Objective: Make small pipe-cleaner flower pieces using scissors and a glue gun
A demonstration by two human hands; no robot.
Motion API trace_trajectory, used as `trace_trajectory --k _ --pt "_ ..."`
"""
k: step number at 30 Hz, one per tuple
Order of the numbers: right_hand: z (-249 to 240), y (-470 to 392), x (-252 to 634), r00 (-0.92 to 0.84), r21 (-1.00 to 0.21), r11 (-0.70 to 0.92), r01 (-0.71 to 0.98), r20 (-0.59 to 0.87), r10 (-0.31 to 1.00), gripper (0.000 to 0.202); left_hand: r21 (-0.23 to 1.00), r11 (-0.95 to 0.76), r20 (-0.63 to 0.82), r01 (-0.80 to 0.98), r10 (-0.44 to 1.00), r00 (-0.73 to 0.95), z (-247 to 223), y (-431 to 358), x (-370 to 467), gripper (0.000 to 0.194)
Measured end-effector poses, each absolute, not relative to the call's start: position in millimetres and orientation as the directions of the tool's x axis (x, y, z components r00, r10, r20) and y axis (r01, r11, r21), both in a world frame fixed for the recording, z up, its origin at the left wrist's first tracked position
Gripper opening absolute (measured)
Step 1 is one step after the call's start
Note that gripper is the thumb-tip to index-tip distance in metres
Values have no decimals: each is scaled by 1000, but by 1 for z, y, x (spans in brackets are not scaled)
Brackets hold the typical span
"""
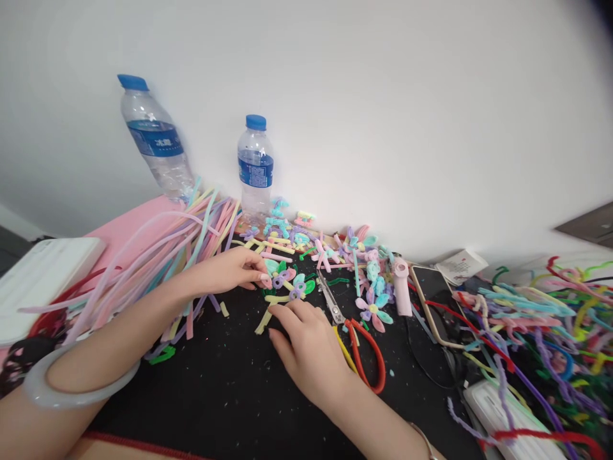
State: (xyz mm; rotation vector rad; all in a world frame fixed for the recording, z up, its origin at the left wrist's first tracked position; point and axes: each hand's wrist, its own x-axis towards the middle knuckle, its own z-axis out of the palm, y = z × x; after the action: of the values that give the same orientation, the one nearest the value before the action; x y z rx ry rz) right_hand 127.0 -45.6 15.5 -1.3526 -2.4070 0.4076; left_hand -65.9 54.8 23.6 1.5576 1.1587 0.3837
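Observation:
My left hand point(241, 269) has its thumb and fingers brought together at the pink edge of a small pipe-cleaner flower point(282, 276) in purple and pink. A second flower point(299, 287) with blue and purple petals and green leaves lies beside it. My right hand point(311, 342) rests lower, palm down, thumb and index finger apart. Its fingertips are next to a short yellow pipe-cleaner piece point(264, 321), and no object shows in its grip. Scissors point(335, 311) with orange and yellow handles lie just right of this hand.
Two water bottles point(256, 169) stand by the wall. Long pastel pipe cleaners point(191, 246) are heaped at left. Finished flowers point(374, 308), a pink cylinder point(402, 287), a phone point(435, 300) and a tangle of coloured pipe cleaners point(541, 338) lie right. Scraps dot the black mat point(215, 383).

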Motion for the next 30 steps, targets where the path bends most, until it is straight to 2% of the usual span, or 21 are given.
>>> trace_trajectory --k 4,8,16,23,30 --pt "10 -43 116 -468 -372 487 791 146 872 20 892 138 -341 432 832 439 27 51 -66 26" --pt "6 -45 117 -466 -352 478 804 126 876 11 868 102 -329 485 851 409 32 48 -68 28" --pt "2 -49 123 -455 -410 456 790 106 884 9 807 30 -386 589 782 489 29 42 -70 28" --pt "0 -49 124 -469 -409 466 785 99 877 9 735 -124 -301 666 821 485 25 36 -63 25" --pt "-2 -48 122 -474 -427 465 776 93 876 11 696 -200 -241 689 840 486 23 34 -59 21"
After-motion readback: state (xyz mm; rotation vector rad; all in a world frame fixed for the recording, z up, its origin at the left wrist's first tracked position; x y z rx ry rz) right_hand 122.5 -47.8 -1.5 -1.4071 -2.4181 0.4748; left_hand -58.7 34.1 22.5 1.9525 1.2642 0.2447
